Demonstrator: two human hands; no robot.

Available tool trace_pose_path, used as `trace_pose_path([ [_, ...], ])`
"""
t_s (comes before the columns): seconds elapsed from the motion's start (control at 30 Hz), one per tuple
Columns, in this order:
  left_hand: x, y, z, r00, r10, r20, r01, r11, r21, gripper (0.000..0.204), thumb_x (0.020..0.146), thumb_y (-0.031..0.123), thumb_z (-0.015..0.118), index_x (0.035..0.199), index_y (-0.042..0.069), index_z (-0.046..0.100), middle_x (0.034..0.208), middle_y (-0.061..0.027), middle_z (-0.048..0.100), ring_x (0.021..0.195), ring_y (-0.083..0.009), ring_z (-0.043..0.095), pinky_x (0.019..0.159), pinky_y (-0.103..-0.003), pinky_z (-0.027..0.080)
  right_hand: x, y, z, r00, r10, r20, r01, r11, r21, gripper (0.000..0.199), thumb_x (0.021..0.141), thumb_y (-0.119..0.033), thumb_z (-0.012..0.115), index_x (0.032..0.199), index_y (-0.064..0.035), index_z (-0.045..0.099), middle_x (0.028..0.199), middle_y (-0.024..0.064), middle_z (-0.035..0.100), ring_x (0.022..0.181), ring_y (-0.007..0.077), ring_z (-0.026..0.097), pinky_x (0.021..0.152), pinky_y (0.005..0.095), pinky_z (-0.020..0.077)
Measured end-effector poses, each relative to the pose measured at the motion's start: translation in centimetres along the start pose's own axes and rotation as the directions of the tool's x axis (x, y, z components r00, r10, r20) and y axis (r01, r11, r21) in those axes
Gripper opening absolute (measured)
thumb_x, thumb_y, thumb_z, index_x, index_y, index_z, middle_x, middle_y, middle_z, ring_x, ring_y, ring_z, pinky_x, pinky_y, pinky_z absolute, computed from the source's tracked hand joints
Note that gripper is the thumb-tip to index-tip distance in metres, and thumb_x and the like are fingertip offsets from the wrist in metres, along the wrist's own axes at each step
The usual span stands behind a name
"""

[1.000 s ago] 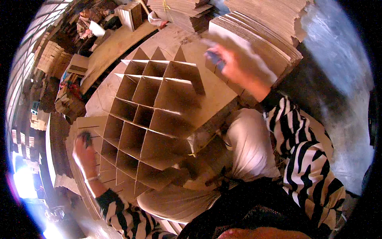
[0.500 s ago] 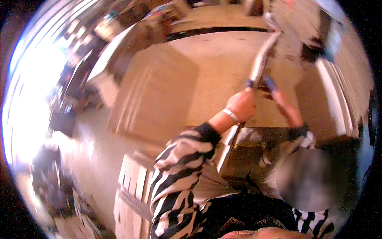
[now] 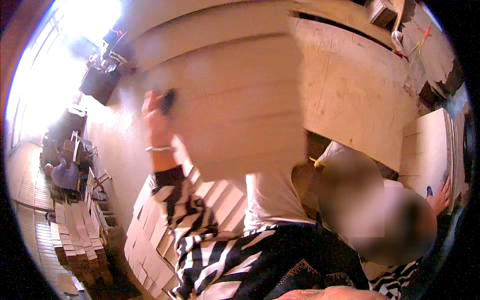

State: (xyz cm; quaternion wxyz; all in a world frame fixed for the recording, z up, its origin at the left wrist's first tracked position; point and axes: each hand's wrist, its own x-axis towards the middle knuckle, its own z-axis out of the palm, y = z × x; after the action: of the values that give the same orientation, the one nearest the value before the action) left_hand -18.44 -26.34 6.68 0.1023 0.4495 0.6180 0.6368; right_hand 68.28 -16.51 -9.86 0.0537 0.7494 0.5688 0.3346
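My left hand (image 3: 159, 117), with a dark cover on the thumb, grips the left edge of a large brown cardboard sheet (image 3: 240, 105). The sheet is blurred and lies across the middle of the view, over part of the worktable. Far to the right, my right hand (image 3: 440, 196) rests on the near end of a stack of cardboard sheets (image 3: 425, 142). Its dark-tipped fingers are apart against the front board. A blurred round patch hides part of my right arm.
A wooden worktable (image 3: 355, 75) spans the centre right. Beside my left forearm stand stacked cardboard pieces (image 3: 155, 235). More cardboard bundles (image 3: 80, 230) stand at the lower left, near a seated person (image 3: 65, 172). Torn sheeting (image 3: 430, 45) hangs at the far right.
Both hands were together over the table at a long, narrow strip-like edge. Now my left hand has swung left with a cardboard sheet, and my right hand has moved to the right-hand stack.
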Motion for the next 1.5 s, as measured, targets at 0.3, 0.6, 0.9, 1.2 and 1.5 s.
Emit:
trace_pose_path([
  [0.3, -19.8, -14.9, -29.8, 0.786, -0.316, -0.532, 0.381, 0.925, 0.013, 0.039, 0.094, 0.022, 0.058, 0.122, -0.004, 0.052, 0.117, -0.0212, 0.061, 0.101, -0.034, 0.062, 0.079, -0.04, 0.054, 2.1, 3.3, -0.7, 0.991, 0.009, 0.133, -0.003, 0.999, -0.045, 0.074, 0.084, -0.033, 0.069, 0.145, -0.0121, 0.035, 0.143, 0.0156, 0.044, 0.128, 0.0344, 0.045, 0.1, 0.0486, 0.0417],
  [0.6, -43.3, -31.1, -29.3, 0.56, -0.228, -0.797, 0.771, 0.496, 0.4, 0.039, 0.074, 0.009, 0.071, 0.107, -0.005, 0.056, 0.105, -0.0214, 0.066, 0.092, -0.0293, 0.065, 0.081, -0.041, 0.051, 6.1, -0.8, -4.9, 0.952, -0.047, 0.302, 0.014, 0.994, 0.11, 0.061, 0.088, -0.016, 0.064, 0.143, -0.0098, 0.038, 0.112, 0.0263, 0.062, 0.1, 0.045, 0.059, 0.082, 0.0499, 0.0472],
  [0.9, -32.0, -27.4, -22.4, 0.303, -0.629, -0.716, 0.615, -0.445, 0.651, 0.033, 0.081, 0.028, 0.063, 0.11, 0.012, 0.067, 0.122, -0.0135, 0.064, 0.113, -0.0313, 0.062, 0.09, -0.048, 0.053, 9.7, 0.8, -11.9, 0.959, 0.062, -0.277, 0.171, 0.651, 0.74, 0.046, 0.095, -0.017, 0.059, 0.136, -0.0013, 0.049, 0.134, 0.0132, 0.056, 0.125, 0.0211, 0.051, 0.106, 0.034, 0.0367],
  [1.2, -8.2, -9.4, -4.6, 0.898, 0.44, 0.0, -0.197, 0.404, 0.893, 0.029, 0.083, 0.003, 0.055, 0.109, -0.001, 0.066, 0.12, -0.0199, 0.062, 0.108, -0.0369, 0.06, 0.091, -0.044, 0.047, 10.6, -18.9, -16.1, 0.98, -0.136, -0.143, 0.194, 0.536, 0.822, 0.046, 0.082, -0.018, 0.072, 0.124, -0.0086, 0.058, 0.103, 0.0219, 0.066, 0.095, 0.0424, 0.063, 0.082, 0.0416, 0.0506],
  [1.5, 15.1, -6.8, 29.5, 0.915, 0.219, 0.338, -0.397, 0.343, 0.852, 0.063, 0.078, 0.039, 0.072, 0.128, 0.006, 0.055, 0.139, -0.0169, 0.046, 0.128, -0.0319, 0.045, 0.098, -0.051, 0.039, 11.4, -22.2, -13.5, 0.997, 0.005, 0.074, -0.074, -0.054, 0.996, 0.041, 0.088, -0.016, 0.069, 0.123, 0.0021, 0.059, 0.114, 0.0079, 0.066, 0.102, 0.0156, 0.062, 0.089, 0.0299, 0.0483],
])
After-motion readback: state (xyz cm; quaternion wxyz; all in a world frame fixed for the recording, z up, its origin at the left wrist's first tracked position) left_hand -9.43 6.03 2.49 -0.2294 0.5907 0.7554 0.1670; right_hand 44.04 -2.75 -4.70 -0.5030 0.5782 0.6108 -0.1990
